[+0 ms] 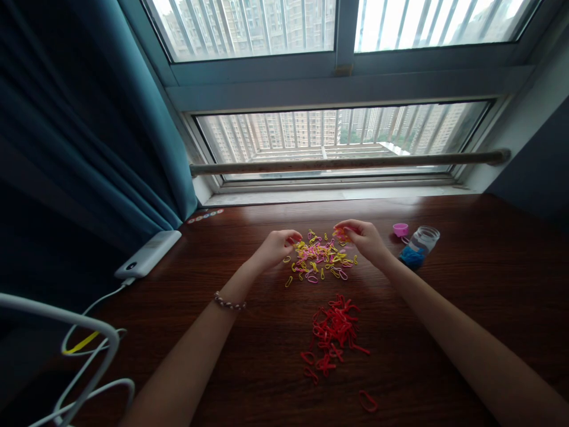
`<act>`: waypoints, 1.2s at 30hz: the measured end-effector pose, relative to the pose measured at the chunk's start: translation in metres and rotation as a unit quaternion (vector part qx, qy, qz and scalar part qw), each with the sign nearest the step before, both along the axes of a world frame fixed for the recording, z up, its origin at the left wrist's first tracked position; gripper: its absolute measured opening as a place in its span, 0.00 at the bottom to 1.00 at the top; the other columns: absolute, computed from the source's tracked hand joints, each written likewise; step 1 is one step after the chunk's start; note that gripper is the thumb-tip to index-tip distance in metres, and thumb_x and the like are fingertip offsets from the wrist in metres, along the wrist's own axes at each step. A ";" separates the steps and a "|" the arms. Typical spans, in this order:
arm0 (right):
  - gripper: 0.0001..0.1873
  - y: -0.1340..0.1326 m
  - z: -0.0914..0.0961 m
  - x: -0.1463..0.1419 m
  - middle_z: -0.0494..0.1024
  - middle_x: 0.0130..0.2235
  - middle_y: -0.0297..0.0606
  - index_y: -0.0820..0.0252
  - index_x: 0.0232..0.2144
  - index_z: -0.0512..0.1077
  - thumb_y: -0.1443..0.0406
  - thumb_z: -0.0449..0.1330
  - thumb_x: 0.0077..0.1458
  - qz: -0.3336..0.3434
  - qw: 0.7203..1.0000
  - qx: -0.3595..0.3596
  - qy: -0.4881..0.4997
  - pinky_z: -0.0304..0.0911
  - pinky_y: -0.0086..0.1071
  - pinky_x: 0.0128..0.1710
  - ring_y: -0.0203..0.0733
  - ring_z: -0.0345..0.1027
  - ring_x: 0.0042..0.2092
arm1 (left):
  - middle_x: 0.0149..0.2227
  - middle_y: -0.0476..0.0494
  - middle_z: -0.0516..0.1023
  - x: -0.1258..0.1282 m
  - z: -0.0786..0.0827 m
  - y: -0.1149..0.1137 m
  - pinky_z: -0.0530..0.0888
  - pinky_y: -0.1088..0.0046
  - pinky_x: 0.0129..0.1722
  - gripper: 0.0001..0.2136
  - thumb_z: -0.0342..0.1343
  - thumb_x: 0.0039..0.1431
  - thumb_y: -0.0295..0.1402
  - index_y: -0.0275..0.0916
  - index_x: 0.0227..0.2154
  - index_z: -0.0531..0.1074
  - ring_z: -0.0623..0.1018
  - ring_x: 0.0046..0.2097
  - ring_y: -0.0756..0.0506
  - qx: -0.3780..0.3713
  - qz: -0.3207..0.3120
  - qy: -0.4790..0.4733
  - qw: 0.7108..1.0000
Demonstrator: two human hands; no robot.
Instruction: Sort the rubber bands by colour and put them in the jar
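A loose pile of yellow and pink rubber bands [317, 254] lies on the dark wooden table between my two hands. At its left edge is my left hand [278, 246], fingers bent in toward the thumb; what they hold, if anything, is too small to make out. My right hand [362, 236] reaches over the pile's far right side, its fingertips closed on a few pink and orange-yellow rubber bands [341, 235]. Nearer to me lies a separate heap of red rubber bands [335, 326], with a single red rubber band [368, 401] apart from it.
Right of my right hand, a clear jar [424, 240] with blue bands inside lies tilted, beside a pink cap [400, 229]. A white power bank [149, 254] with a cable sits by the blue curtain [146, 148]. A rail [347, 163] crosses the window behind the table.
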State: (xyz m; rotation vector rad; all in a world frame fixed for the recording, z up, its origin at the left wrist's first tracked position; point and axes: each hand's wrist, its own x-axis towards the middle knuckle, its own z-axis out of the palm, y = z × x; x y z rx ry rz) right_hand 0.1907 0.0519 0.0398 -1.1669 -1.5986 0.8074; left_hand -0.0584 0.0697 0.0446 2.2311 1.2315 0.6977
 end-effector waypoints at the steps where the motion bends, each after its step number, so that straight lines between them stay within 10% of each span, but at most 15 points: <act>1: 0.12 0.000 0.000 0.000 0.78 0.33 0.39 0.62 0.34 0.74 0.66 0.53 0.48 0.004 0.999 -0.025 0.028 0.67 0.33 0.35 0.40 0.71 0.35 | 0.34 0.45 0.76 0.000 -0.001 0.000 0.72 0.74 0.34 0.12 0.50 0.47 0.25 0.36 0.35 0.73 0.74 0.34 0.49 -0.001 -0.005 0.010 1.000; 12: 0.08 -0.005 0.006 -0.002 0.77 0.35 0.44 0.65 0.29 0.72 0.68 0.59 0.42 0.072 0.948 -0.186 0.247 0.69 0.35 0.35 0.40 0.72 0.35 | 0.35 0.44 0.76 0.002 0.000 -0.002 0.71 0.74 0.36 0.10 0.51 0.49 0.27 0.36 0.35 0.73 0.74 0.35 0.47 0.034 -0.019 0.061 0.997; 22: 0.09 0.011 -0.008 0.017 0.78 0.28 0.37 0.60 0.29 0.76 0.67 0.57 0.44 -0.016 0.986 -0.050 -0.156 0.64 0.28 0.31 0.39 0.71 0.31 | 0.49 0.43 0.70 0.024 -0.023 -0.012 0.63 0.71 0.52 0.16 0.48 0.55 0.26 0.40 0.47 0.67 0.68 0.51 0.47 0.067 -0.135 0.094 0.984; 36: 0.08 0.005 -0.001 0.017 0.77 0.25 0.36 0.59 0.26 0.77 0.62 0.59 0.45 -0.042 0.954 -0.025 -0.295 0.58 0.27 0.26 0.37 0.69 0.28 | 0.34 0.42 0.76 0.001 -0.025 0.007 0.72 0.72 0.33 0.16 0.53 0.50 0.38 0.35 0.40 0.69 0.76 0.35 0.46 -0.086 0.015 -0.126 0.988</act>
